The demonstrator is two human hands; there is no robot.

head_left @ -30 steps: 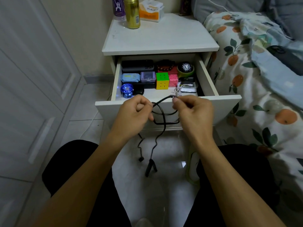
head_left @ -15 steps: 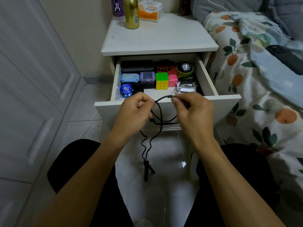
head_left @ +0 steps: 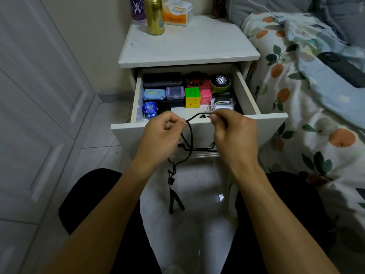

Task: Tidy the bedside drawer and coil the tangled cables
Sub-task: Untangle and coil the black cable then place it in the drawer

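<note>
We hold a black cable [head_left: 190, 135] in front of the open drawer [head_left: 197, 133]. Our left hand [head_left: 162, 137] pinches it between thumb and curled fingers, and our right hand [head_left: 233, 133] pinches it a little farther along, so a short arc of cable spans the two hands. Below them the cable loops across the drawer front and hangs down tangled, its plug ends [head_left: 174, 200] dangling above the floor [head_left: 197, 234] between our knees.

Inside the drawer we see a dark case [head_left: 162, 79] at the back left, a bead bracelet [head_left: 196, 81] beside it and a watch [head_left: 221, 80] at the back right. In front of these sit a blue packet [head_left: 154, 94], a small purple box [head_left: 175, 92], a cube [head_left: 192, 97] and a pink block [head_left: 206, 95]. A blue yo-yo [head_left: 149, 110] lies at the front left, and a white cable [head_left: 219, 106] lies at the front right, just behind our right hand.

On the table [head_left: 197, 46] stand a gold can [head_left: 154, 15], a purple bottle [head_left: 137, 9] and a tissue pack [head_left: 176, 12]. The bed [head_left: 306, 95] lies to the right.
</note>
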